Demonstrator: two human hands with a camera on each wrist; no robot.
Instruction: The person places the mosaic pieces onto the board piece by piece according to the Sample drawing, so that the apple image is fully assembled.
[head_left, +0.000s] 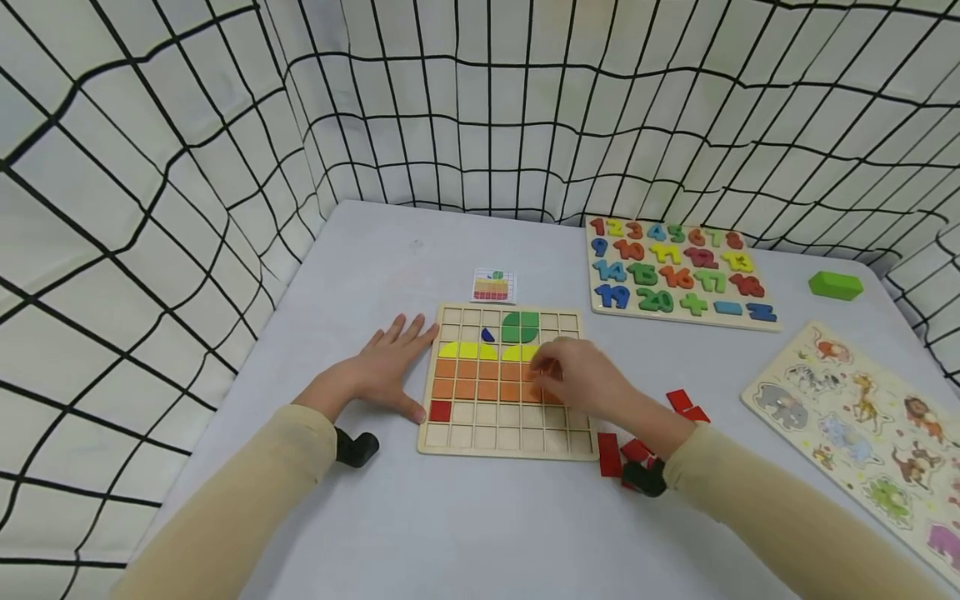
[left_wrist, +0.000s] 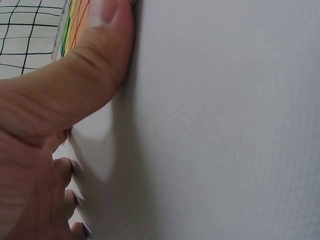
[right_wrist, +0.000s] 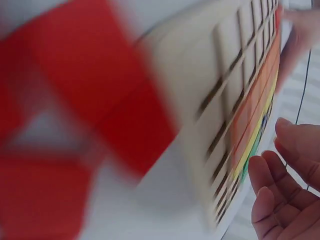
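A wooden grid board [head_left: 495,433] lies on the table with orange and yellow rows, a green leaf shape [head_left: 520,327] and a small blue piece [head_left: 487,334] in its cells. One red square [head_left: 440,411] sits at the left below the orange rows. My left hand [head_left: 386,367] spreads its fingers along the board's left edge, its thumb [left_wrist: 107,45] touching the edge. Over the board's right part hovers my right hand [head_left: 581,375], fingers loosely bent. In the right wrist view a gap separates thumb and fingers [right_wrist: 280,185], and no piece shows between them.
Several loose red pieces [head_left: 610,454] lie by the board's lower right, partly under the right wrist. A small picture card [head_left: 493,286] lies behind the board. Farther right are a number puzzle [head_left: 637,315], an animal puzzle [head_left: 817,433] and a green block [head_left: 836,286]. Black netting surrounds the table.
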